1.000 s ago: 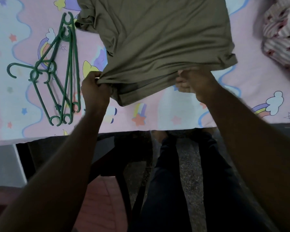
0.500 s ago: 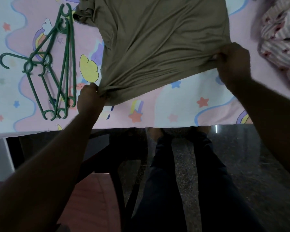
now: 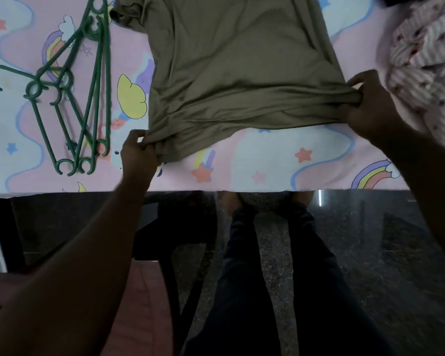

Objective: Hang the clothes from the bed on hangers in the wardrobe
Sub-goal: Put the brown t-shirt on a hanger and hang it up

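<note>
An olive-green T-shirt (image 3: pixel 237 60) lies spread on the bed, its hem toward me. My left hand (image 3: pixel 138 154) grips the hem's left corner, bunching the cloth. My right hand (image 3: pixel 368 106) grips the hem's right corner, and the hem is stretched between the two. Several green plastic hangers (image 3: pixel 80 98) lie in a loose pile on the sheet to the left of the shirt, apart from both hands.
The bed sheet (image 3: pixel 267 163) is pink with rainbows and stars; its front edge runs just below my hands. A pink striped garment (image 3: pixel 427 60) lies crumpled at the right. My legs (image 3: pixel 267 265) stand on dark floor, with a dark chair frame (image 3: pixel 175 253) beside them.
My right hand slid along the hem from the middle out to the right corner and pulled it taut. My left hand kept its grip on the left corner.
</note>
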### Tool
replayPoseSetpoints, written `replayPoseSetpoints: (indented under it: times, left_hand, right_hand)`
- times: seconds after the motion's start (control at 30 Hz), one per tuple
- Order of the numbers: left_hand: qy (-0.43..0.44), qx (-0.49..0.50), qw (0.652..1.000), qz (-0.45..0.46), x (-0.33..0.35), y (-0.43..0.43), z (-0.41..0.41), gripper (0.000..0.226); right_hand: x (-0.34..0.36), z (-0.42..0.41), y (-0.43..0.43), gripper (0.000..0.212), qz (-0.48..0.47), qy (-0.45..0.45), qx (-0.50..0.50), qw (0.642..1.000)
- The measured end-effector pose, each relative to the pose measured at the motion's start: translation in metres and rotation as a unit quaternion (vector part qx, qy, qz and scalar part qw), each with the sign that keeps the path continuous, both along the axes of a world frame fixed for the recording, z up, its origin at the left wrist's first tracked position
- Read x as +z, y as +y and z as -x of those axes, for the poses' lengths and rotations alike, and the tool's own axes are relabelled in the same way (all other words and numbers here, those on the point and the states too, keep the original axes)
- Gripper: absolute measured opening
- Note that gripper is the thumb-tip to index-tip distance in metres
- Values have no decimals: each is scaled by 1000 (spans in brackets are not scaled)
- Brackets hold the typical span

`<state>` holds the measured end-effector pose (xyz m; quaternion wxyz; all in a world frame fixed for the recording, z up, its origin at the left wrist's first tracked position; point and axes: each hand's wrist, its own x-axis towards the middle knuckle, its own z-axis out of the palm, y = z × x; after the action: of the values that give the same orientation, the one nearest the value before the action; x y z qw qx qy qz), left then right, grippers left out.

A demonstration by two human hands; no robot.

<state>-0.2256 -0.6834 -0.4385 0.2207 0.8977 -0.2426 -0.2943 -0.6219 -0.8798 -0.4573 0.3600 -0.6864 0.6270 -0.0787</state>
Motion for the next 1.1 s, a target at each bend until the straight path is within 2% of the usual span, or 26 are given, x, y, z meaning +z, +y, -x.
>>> replayPoseSetpoints:
  times: [0.1, 0.17, 0.2, 0.23, 0.27, 0.3, 0.37, 0.43, 0.5, 0.53, 0.57, 0.67, 0.77, 0.83, 0.9, 0.97, 1.03, 1.1]
  left_hand:
    - [31, -101, 994, -24, 5, -4, -3, 41]
    - [56, -161, 983, -70, 14, -11, -9, 41]
    - [79, -216, 969, -89, 19, -13, -15, 39]
    - [93, -260, 956, -94, 26, -12, -22, 36]
    - [91, -261, 958, -71, 35, -11, -29, 31]
    - [74, -225, 971, -39, 45, -6, -38, 27]
    - [40, -93, 994, -39, 51, 8, -52, 21]
    - [40, -52, 992, -108, 50, 27, -41, 20]
    - [107, -41, 982, -149, 40, 52, -22, 27]
    - [145, -17, 977, -159, 33, 62, -15, 31]
    - [173, 11, 969, -174, 28, 66, -8, 29]
    - [173, 45, 967, -179, 20, 66, 11, 13]
    - [112, 6, 985, -134, 47, 51, 27, 18]
    - [110, 20, 990, -82, 73, 33, 29, 11]
    - [139, 50, 989, 13, 115, 13, 23, 13]
    - [179, 62, 973, 129, 170, -3, 19, 17]
    - [206, 136, 938, 244, 218, -5, 15, 14]
    - [214, 246, 897, 298, 244, 12, 12, 13]
  right_hand:
    - [-5, 5, -1, 34, -16, 104, 53, 993]
    - [5, 5, -10, 37, -47, 133, 77, 987]
    - [11, 6, -15, 36, -67, 136, 83, 985]
    - [18, 6, -21, 38, -97, 99, 67, 988]
    - [24, 9, -26, 42, -111, 29, 36, 993]
    - [30, 14, -30, 40, -117, -52, -13, 992]
    - [35, 30, -31, 22, -117, -219, -122, 961]
    - [29, 49, -20, 12, -187, -283, -215, 916]
    - [24, 54, 5, 22, -256, -260, -239, 900]
    - [18, 53, 18, 25, -279, -220, -221, 908]
    - [14, 52, 29, 17, -292, -174, -197, 920]
    - [12, 45, 47, 23, -284, -67, -162, 943]
    - [40, 31, 42, 14, -296, 2, -78, 952]
    - [72, 19, 27, 16, -270, 2, -45, 962]
    - [125, 6, 4, 20, -203, -90, -86, 971]
    - [190, -1, -16, 26, -110, -193, -151, 963]
    - [238, 7, -25, 22, -53, -268, -193, 942]
    - [261, 25, -19, 17, -71, -324, -244, 912]
